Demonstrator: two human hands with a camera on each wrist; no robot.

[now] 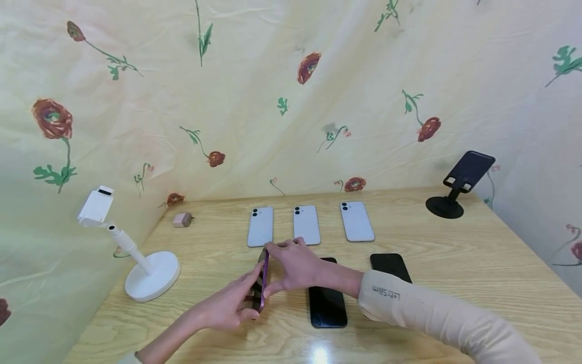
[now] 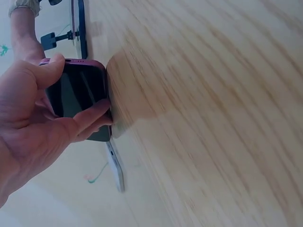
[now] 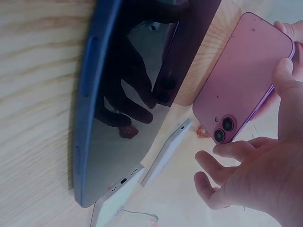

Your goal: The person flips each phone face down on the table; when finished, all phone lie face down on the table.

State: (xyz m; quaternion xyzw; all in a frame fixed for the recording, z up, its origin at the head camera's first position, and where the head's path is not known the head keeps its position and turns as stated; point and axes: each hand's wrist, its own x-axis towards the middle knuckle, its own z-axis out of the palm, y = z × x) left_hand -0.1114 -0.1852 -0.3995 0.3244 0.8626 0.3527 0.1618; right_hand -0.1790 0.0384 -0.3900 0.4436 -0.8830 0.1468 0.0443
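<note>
Clamping L hand & R hand on pink twin-lens smartphone, held on edge at tabletop.
Held b/w white phone stand, well L, and black-screened phone, just R; can't tell if touching wood. Might slip & hit that phone, prob. from easing off one hand first. Can see rear lenses in R wrist view, hidden in head view; can see dark screen close up in L wrist view.
</note>
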